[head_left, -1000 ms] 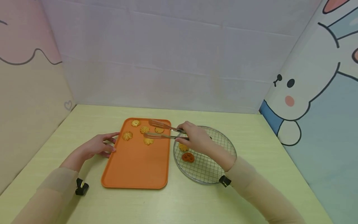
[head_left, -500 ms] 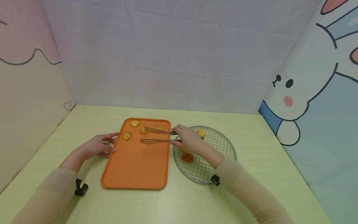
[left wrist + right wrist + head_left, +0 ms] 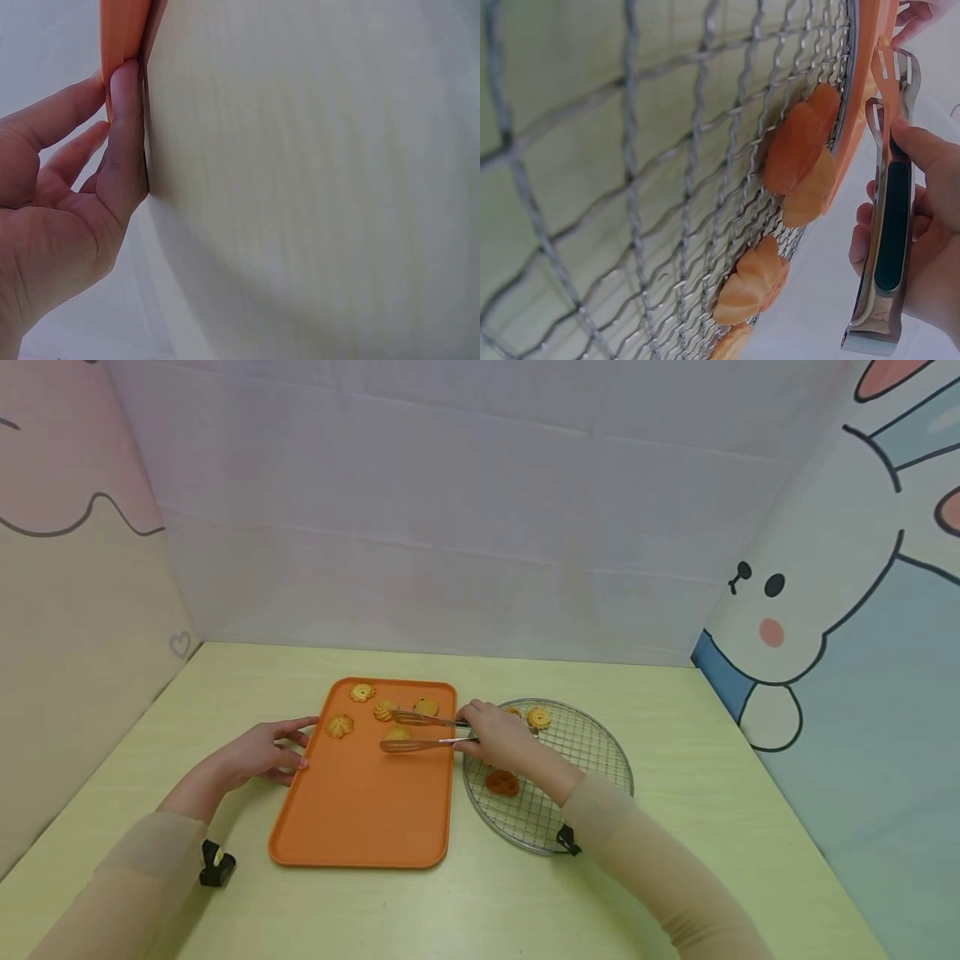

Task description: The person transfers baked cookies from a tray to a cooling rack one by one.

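My right hand (image 3: 498,731) grips a pair of metal tongs (image 3: 896,225) with dark green handle grips. The tongs' two slotted arms stand apart over the orange tray (image 3: 360,810), with a yellow cookie (image 3: 397,734) between them. Whether they touch it, I cannot tell. Other cookies lie around: a swirled one (image 3: 385,710), a round one (image 3: 426,707), a flower-shaped one (image 3: 362,692) and a ridged one (image 3: 340,726). My left hand (image 3: 258,750) rests its fingertips against the tray's left edge; in the left wrist view they touch the tray's side (image 3: 122,30).
Right of the tray stands a round wire rack (image 3: 577,777). It bears a brown pretzel-shaped cookie (image 3: 502,782), a yellow ring cookie (image 3: 538,717) and others partly hidden by my right hand. White and cartoon-printed panels surround the pale table (image 3: 337,914).
My right hand has moved left and slightly toward me with the tongs, lowering their arms around the yellow cookie. More cookies on the rack show now. My left hand stays at the tray.
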Demonstrator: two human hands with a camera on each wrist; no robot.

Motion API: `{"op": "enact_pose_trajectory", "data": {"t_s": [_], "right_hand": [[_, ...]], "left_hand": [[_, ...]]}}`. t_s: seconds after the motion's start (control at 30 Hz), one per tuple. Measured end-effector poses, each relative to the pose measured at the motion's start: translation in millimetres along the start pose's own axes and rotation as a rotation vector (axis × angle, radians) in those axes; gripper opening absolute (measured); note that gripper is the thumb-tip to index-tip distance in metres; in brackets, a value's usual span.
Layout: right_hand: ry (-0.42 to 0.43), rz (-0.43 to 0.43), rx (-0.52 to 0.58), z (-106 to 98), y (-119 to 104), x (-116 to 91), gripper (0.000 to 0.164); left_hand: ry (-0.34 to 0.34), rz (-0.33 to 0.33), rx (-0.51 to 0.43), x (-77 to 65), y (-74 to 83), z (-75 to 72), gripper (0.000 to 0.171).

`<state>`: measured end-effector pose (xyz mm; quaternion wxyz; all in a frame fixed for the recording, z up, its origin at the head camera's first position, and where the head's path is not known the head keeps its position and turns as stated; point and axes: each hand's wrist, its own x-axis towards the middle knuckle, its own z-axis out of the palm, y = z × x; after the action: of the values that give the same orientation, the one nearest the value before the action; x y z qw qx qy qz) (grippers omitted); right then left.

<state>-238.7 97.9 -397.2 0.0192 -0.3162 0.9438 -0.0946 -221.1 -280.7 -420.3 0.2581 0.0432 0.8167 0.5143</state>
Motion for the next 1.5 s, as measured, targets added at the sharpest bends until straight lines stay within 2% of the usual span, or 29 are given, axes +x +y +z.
{"op": "enact_pose_trajectory", "data": {"t_s": [0.4,0.67,1.07,1.5], "right_hand": [[-0.05,0.008,0.043,0.8,2.0,7.4,0.042],[-0.079,-0.002,0.064,5.0,1.1,12.0,0.041],[-0.111,0.018,0.063,5.5,-2.3,12.7,0.037],[-0.093,0.002,0.13,6.8,0.1,10.8,0.032]], "left_hand": [[0.002,0.005,0.004,-0.9,2.6,-0.8,0.081],[-0.02,0.014,-0.007,0.2,0.1,-2.3,0.081],[-0.015,0.004,-0.009,2.0,-2.3,-2.5,0.081],[-0.015,0.012,0.002,1.4,-2.6,-1.8,0.08]]}}
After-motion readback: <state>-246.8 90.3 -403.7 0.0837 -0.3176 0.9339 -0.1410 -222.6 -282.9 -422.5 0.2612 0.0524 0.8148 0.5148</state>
